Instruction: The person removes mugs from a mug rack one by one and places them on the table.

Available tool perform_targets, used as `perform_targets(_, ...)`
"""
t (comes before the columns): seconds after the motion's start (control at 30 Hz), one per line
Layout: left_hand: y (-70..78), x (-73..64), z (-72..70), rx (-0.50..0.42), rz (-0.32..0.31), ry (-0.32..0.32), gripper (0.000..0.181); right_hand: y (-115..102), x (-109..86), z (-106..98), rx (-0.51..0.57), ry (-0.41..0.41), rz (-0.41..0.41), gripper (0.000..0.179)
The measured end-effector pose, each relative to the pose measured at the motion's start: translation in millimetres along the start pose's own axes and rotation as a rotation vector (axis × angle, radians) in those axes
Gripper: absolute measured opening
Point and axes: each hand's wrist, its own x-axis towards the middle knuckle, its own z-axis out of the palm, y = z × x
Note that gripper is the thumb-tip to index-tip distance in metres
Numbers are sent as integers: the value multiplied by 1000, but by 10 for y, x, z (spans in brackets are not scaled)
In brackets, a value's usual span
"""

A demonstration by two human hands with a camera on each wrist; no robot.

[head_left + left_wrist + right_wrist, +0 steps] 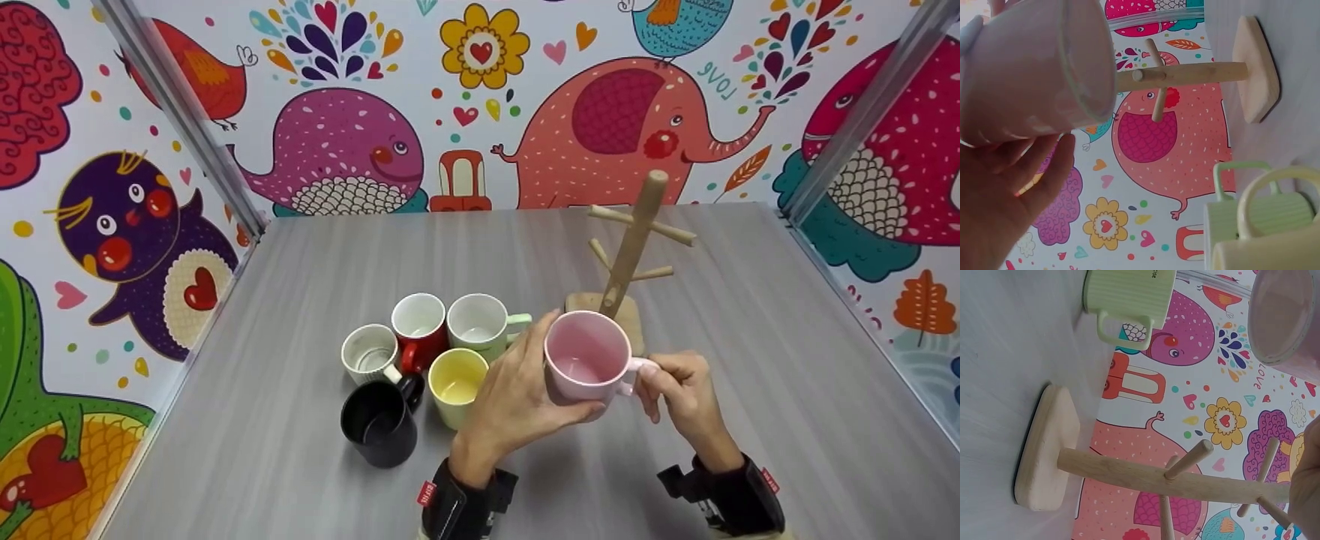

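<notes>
A pink mug (588, 358) is held up off the table in front of a wooden mug tree (628, 255). My left hand (517, 390) grips its body from the left, thumb along the near side. The right hand (679, 390) pinches the mug's handle on the right. In the left wrist view the pink mug (1039, 73) fills the upper left, and the left fingers curl under it. Only part of the right hand (1306, 481) shows at the edge of the right wrist view, with the mug tree's pegged post (1185, 485) nearby.
Left of my hands stand a yellow mug (456, 386), a black mug (381, 431), a white mug (370, 356), a red mug (421, 330) and a light green mug (480, 326). Patterned panels (480, 150) wall the table's back and sides.
</notes>
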Motion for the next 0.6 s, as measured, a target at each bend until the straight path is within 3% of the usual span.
perform_targets(0.3, 12, 15, 15, 8, -4, 2, 99, -3, -19, -10, 14, -5, 16, 37)
perform_targets(0.6, 1, 20, 26, 10, 10, 6, 97, 15, -31, -20, -42, -17, 2, 35)
